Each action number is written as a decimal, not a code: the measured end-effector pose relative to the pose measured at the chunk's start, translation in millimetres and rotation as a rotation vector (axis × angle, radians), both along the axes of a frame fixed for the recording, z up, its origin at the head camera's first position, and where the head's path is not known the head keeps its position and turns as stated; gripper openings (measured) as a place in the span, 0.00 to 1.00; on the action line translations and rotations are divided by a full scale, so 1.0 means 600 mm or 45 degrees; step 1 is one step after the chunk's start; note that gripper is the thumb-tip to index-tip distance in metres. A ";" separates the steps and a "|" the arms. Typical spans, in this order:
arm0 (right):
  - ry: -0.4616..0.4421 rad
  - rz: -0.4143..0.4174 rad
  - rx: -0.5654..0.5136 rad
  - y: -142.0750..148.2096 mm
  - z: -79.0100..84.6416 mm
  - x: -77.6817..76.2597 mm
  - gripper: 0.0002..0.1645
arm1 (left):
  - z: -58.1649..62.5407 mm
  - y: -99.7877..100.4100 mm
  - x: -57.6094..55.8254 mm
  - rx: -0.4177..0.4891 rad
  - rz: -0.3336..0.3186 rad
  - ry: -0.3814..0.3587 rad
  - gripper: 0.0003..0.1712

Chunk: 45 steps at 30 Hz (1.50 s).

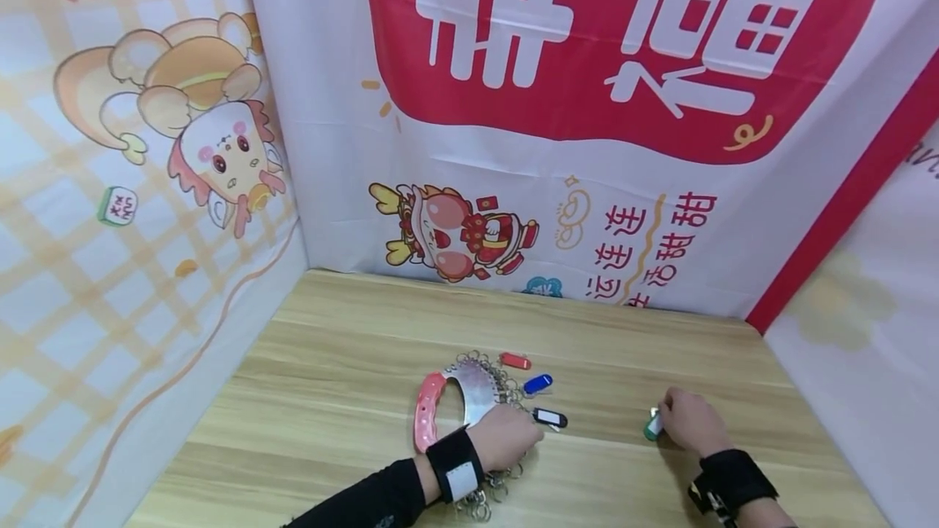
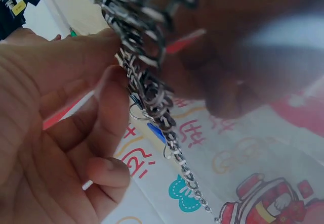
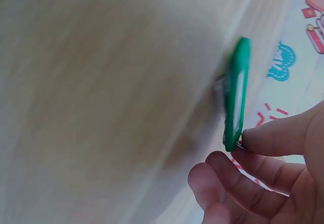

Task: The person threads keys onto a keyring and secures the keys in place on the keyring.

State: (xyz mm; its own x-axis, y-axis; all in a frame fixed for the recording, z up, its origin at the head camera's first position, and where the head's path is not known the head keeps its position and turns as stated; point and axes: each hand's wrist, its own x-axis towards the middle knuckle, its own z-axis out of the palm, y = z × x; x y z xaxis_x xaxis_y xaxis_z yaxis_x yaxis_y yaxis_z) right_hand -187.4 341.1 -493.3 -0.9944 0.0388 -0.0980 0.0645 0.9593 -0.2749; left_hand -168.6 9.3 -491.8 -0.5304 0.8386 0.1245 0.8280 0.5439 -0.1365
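My left hand (image 1: 506,437) lies over the right side of a curved silver metal plate (image 1: 477,395) with a pink handle (image 1: 429,411). A row of small metal key rings (image 2: 157,100) runs along its edge. In the left wrist view, the thumb and curled fingers pinch at these rings, partly hidden by them. Further right, my right hand (image 1: 695,422) pinches the end of a green key tag (image 3: 237,92) with a white label. The tag stands on edge close over the table in the right wrist view. A black key tag (image 1: 550,417) lies just beyond my left fingertips.
A blue key tag (image 1: 538,385) and a red key tag (image 1: 516,361) lie beside the ringed edge on the wooden table (image 1: 330,373). Printed cloth walls (image 1: 330,145) enclose the table at the back and both sides. Black bands go round both wrists.
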 end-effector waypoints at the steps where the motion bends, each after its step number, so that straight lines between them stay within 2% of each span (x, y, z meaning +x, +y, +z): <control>1: 0.003 -0.003 -0.014 -0.004 0.003 0.000 0.08 | 0.000 0.001 0.000 -0.005 0.012 0.007 0.09; 7: 0.026 -0.062 -0.146 -0.034 0.028 0.002 0.09 | -0.002 0.003 -0.002 -0.052 0.068 0.004 0.10; 10: 0.126 -0.063 -0.202 -0.050 0.040 0.004 0.08 | -0.007 0.005 -0.006 -0.048 0.113 -0.005 0.11; 14: 0.290 -0.047 -0.265 -0.077 0.056 0.013 0.06 | -0.007 0.007 -0.005 -0.056 0.167 0.048 0.11; 17: 0.302 -0.069 -0.308 -0.093 0.063 0.021 0.06 | -0.002 0.008 0.001 -0.082 0.156 0.115 0.12; 21: 0.280 -0.078 -0.353 -0.109 0.071 0.025 0.06 | 0.001 0.008 0.008 -0.093 0.145 0.148 0.13; 24: 0.301 -0.030 -0.385 -0.123 0.079 0.024 0.06 | 0.003 0.006 0.012 -0.074 0.186 0.049 0.13; 27: 0.290 0.018 -0.448 -0.139 0.083 0.025 0.08 | 0.008 0.004 0.009 -0.044 0.243 -0.137 0.11; 33: 0.139 -0.026 -0.718 -0.176 0.072 0.025 0.13 | 0.025 -0.006 -0.006 0.043 0.322 -0.464 0.13; 39: -0.045 -0.017 -1.013 -0.213 0.047 0.026 0.14 | 0.027 -0.015 -0.016 0.165 0.336 -0.677 0.15; 42: -0.134 -0.011 -1.056 -0.227 0.040 0.028 0.15 | 0.025 -0.018 -0.020 0.225 0.347 -0.783 0.17; 45: -0.183 0.014 -1.058 -0.238 0.037 0.024 0.16 | 0.025 -0.021 -0.025 0.280 0.364 -0.836 0.19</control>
State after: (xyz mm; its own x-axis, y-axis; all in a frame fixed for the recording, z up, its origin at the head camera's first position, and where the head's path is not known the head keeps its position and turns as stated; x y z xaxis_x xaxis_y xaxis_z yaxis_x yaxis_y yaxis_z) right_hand -172.7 198.1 -470.9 -0.9701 -0.1116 -0.2157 0.1442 0.4496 -0.8815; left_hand -183.5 -3.2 -477.0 -0.7470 0.6490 -0.1440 0.5237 0.7079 0.4740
